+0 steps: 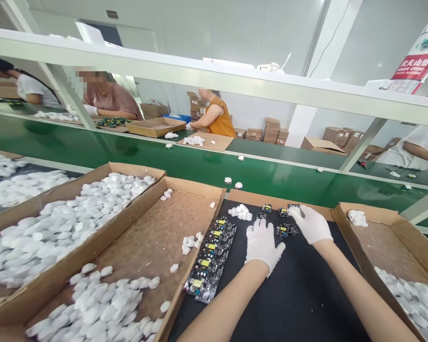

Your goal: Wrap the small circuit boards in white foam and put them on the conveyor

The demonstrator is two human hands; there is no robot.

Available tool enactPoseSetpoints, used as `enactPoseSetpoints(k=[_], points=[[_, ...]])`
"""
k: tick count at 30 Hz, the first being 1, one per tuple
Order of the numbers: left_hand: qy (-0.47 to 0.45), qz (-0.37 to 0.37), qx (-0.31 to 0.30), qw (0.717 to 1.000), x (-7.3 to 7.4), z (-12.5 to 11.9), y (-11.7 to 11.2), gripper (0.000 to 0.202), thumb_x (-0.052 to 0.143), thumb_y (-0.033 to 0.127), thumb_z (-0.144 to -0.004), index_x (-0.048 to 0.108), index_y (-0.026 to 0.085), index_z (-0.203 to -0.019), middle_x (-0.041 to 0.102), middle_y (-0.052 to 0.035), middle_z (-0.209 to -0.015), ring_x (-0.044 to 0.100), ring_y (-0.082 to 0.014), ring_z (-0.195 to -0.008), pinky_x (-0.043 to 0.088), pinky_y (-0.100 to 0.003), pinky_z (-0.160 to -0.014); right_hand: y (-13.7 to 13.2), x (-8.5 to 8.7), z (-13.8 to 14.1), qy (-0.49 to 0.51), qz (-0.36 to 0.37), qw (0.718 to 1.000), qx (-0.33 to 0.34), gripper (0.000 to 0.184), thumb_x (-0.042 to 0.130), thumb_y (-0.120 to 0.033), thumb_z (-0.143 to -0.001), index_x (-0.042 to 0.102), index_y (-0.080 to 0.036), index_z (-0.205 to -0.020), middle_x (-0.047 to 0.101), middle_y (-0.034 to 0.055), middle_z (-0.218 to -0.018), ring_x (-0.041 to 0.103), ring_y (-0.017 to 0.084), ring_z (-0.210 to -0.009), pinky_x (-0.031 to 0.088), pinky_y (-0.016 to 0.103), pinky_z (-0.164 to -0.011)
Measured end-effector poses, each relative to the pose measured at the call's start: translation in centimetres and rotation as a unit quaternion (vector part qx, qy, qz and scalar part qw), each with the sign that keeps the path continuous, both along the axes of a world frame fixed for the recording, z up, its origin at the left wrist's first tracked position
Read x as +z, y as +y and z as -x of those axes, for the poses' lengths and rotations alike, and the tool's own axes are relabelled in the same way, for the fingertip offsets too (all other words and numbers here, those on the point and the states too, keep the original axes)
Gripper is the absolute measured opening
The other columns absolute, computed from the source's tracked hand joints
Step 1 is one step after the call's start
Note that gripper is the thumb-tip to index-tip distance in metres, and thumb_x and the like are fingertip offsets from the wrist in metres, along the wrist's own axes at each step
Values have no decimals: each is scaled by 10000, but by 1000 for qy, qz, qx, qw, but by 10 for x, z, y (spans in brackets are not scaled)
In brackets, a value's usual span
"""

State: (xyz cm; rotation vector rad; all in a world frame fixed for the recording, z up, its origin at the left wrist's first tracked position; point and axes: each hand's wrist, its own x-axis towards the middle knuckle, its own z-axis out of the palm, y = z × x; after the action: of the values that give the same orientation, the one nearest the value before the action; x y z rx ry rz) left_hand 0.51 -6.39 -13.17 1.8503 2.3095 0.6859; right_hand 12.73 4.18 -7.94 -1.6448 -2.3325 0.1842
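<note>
My left hand [263,244], in a white glove, lies over the black mat with its fingers stretched out. Its fingertips reach a small black circuit board [261,216], partly hidden by them. My right hand [313,226], also gloved, has thumb and fingers closed at the edge of another small circuit board [293,206], mostly covered by the glove. Between the hands lie a loose circuit board [286,230] and one with a yellow part [283,212]. A further small board [267,208] sits behind them. Left of my hands is a joined panel of boards [211,259] with yellow transformers.
A pile of white pieces [240,212] lies on the mat [288,294]. Cardboard trays [157,223] with white pieces stand left, another tray [388,232] right. Beyond runs a green conveyor [199,166] carrying small pieces, under a white shelf rail [185,71]. Several people work across it.
</note>
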Motion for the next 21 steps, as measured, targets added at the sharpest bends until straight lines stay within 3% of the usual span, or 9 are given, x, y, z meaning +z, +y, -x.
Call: enactPoseSetpoints(k=[3, 5, 9, 13, 16, 19, 21], points=[[-9, 39, 23, 999, -2, -2, 0, 674, 538, 532, -764, 441, 156, -1314, 393, -178, -1398, 299, -352, -1304, 294, -523, -1005, 39, 6, 34, -50, 13, 999, -13, 356, 456, -473, -859, 634, -172, -928, 668, 146, -1018, 605, 268, -918, 391, 331, -747], [-21, 51, 25, 998, -3, -3, 0, 705, 491, 561, -780, 391, 161, -1353, 356, -171, -1427, 266, -351, -1323, 292, -526, -1008, 65, 5, 55, -67, 41, 997, -17, 345, 461, -438, -876, 642, -146, -909, 674, 147, -984, 622, 241, -877, 411, 317, -718], [-20, 79, 21, 996, -5, -3, 3, 723, 453, 569, -793, 364, 146, -1373, 323, -168, -1452, 232, -349, -1337, 270, -539, -1024, 94, -1, 78, -97, 78, 992, -35, 349, 470, -436, -902, 622, -123, -927, 662, 67, -904, 624, 161, -794, 479, 327, -737], [-17, 80, 24, 996, -5, -2, 5, 762, 453, 592, -784, 343, 138, -1387, 303, -170, -1464, 217, -354, -1340, 268, -540, -1025, 96, -4, 77, -121, 55, 988, -75, 347, 464, -437, -908, 622, -129, -939, 648, 61, -937, 616, 171, -877, 472, 382, -813], [-25, 85, 20, 996, -3, -1, 4, 770, 427, 602, -795, 319, 136, -1399, 298, -168, -1468, 228, -357, -1335, 281, -538, -1018, 92, 1, 71, -121, 28, 989, -84, 417, 449, -438, -896, 666, -98, -792, 661, 162, -842, 625, 257, -876, 435, 440, -769], [-37, 87, 17, 995, -2, -1, 2, 765, 411, 601, -804, 315, 133, -1400, 306, -168, -1464, 233, -356, -1334, 285, -538, -1018, 81, 15, 73, -107, -11, 993, -46, 444, 398, -403, -899, 685, -103, -740, 650, 249, -823, 620, 338, -850, 406, 464, -700], [-37, 83, 16, 996, -1, -1, 2, 761, 405, 598, -810, 315, 127, -1400, 305, -172, -1463, 226, -359, -1335, 286, -539, -1014, 64, 28, 82, -96, -40, 995, 7, 418, 373, -374, -902, 685, -125, -777, 649, 235, -874, 614, 333, -860, 402, 448, -716]])
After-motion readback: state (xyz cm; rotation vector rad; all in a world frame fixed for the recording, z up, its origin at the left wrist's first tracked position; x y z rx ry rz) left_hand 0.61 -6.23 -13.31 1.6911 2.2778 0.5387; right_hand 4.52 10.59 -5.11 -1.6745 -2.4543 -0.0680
